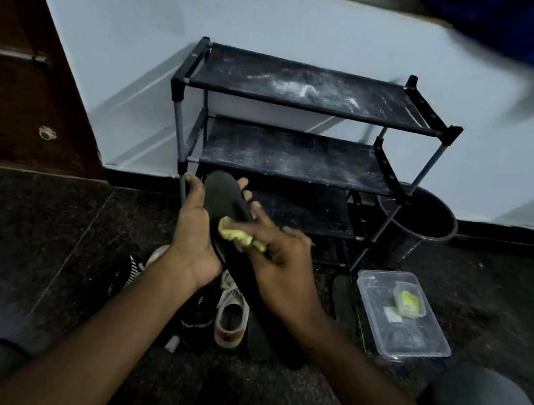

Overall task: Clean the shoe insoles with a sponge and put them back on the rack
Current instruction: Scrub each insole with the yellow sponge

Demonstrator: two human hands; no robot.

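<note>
The insole (224, 199) is held up off the floor (45, 238), just in front of the lower shelves of the rack (304, 107). Its top face is tilted toward the person, probably so the wiping side is in plain sight. The left hand (194, 229) cups it from behind, thumb along one edge and fingertips past the toe, bracing it against the push. The right hand (285, 257) pinches a yellow sponge (231, 231) and presses it to the insole's middle. Below lie shoes, among them a white shoe (231, 318). A clear box (411, 342) sits within reach at the right, and a bin (429, 223) beside the rack. No insole is on the dusty shelves, so I judge cleaning is under way.
</note>
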